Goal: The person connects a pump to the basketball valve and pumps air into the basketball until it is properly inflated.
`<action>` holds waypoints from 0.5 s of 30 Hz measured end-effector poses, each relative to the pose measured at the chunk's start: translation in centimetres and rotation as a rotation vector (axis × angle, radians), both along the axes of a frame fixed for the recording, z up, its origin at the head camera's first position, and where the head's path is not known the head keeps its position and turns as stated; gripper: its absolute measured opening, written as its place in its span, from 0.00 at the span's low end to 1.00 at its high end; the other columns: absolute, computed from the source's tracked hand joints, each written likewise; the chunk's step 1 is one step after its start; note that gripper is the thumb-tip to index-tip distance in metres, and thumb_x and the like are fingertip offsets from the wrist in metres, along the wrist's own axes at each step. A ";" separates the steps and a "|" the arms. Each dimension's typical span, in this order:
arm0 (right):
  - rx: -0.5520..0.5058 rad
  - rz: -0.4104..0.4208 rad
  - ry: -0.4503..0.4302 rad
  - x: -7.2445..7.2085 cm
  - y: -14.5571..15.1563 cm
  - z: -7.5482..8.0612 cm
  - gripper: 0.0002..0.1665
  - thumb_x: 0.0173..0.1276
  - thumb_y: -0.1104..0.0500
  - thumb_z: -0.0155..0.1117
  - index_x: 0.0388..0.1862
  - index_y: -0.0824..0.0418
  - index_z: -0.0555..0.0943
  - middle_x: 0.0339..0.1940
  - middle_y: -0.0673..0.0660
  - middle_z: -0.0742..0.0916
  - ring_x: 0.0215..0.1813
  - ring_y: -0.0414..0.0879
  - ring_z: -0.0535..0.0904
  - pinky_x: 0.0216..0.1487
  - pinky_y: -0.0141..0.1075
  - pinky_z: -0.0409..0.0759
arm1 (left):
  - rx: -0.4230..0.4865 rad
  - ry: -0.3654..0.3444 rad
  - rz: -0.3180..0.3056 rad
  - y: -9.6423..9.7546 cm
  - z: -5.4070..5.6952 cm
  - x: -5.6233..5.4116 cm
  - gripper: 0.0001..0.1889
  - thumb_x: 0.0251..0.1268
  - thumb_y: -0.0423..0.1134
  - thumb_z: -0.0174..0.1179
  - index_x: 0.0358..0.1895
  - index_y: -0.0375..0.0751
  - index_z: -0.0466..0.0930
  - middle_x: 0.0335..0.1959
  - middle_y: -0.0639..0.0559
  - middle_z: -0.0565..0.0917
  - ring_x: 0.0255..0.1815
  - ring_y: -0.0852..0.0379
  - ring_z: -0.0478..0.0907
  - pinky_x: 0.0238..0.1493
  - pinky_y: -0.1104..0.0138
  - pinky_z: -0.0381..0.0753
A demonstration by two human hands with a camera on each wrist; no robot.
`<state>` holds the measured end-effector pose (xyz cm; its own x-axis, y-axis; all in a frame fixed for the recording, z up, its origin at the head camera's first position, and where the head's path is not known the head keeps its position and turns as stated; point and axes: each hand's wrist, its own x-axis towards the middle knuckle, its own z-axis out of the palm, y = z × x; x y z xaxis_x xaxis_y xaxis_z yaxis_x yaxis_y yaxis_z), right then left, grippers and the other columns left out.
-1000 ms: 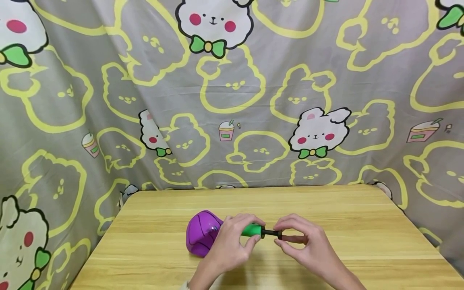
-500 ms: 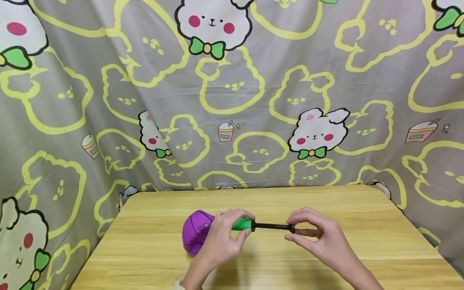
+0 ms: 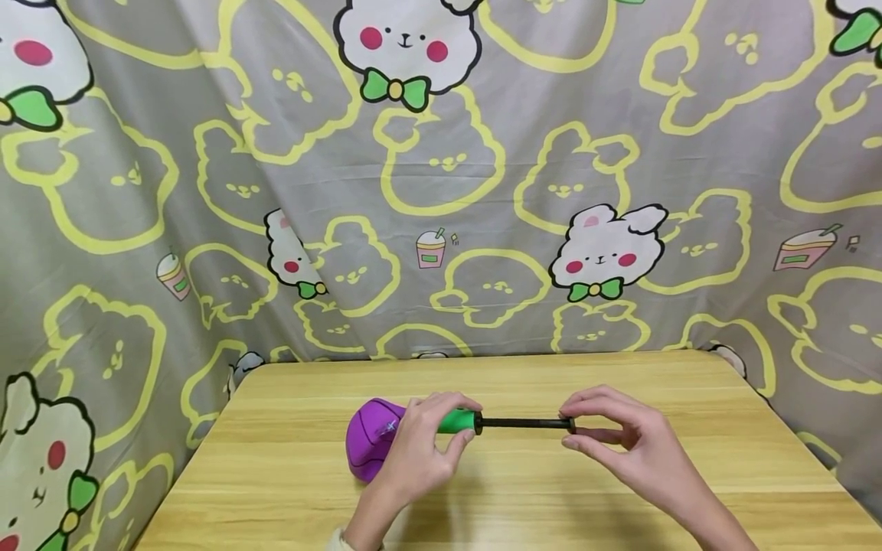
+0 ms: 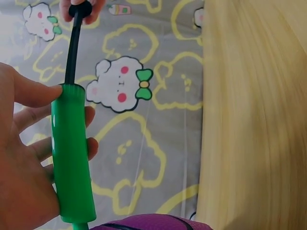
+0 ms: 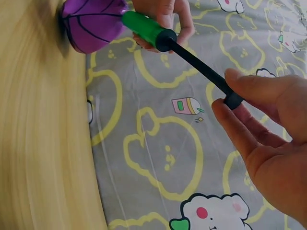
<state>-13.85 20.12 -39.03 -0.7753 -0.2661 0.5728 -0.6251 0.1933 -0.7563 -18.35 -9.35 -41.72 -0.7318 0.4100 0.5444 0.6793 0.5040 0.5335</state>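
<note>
Left fingers (image 4: 33,117) curl round the green pump barrel (image 4: 73,153) while right fingers (image 5: 234,125) pinch its black handle (image 5: 233,101).

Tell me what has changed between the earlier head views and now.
The right hand has moved rightward, drawing the black rod much further out of the green barrel. The left hand, the barrel and the purple ball have shifted slightly left. Nothing was let go: the left hand still holds the barrel, and the right still pinches the rod's end.
</note>
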 end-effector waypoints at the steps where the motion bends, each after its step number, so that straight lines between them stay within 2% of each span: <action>1: -0.003 0.002 0.004 0.0 0.0 -0.1 0.23 0.56 0.77 0.75 0.49 0.61 0.86 0.47 0.58 0.86 0.49 0.45 0.84 0.42 0.43 0.86 | 0.002 0.006 -0.001 0.0 0.0 0.0 0.17 0.59 0.37 0.68 0.51 0.59 0.83 0.49 0.67 0.85 0.48 0.64 0.80 0.45 0.61 0.67; 15: -0.040 0.021 0.023 -0.6 -1.4 -1.6 0.22 0.54 0.77 0.76 0.47 0.62 0.87 0.43 0.57 0.87 0.46 0.46 0.86 0.40 0.44 0.86 | -0.018 0.007 -0.004 1.4 -0.5 0.7 0.17 0.58 0.35 0.69 0.50 0.56 0.83 0.48 0.64 0.85 0.47 0.64 0.80 0.45 0.62 0.68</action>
<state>-14.41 18.72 -40.58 -0.7561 -0.2590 0.6010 -0.6461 0.1495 -0.7485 -17.65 -8.00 -42.20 -0.7262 0.4225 0.5423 0.6850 0.5109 0.5194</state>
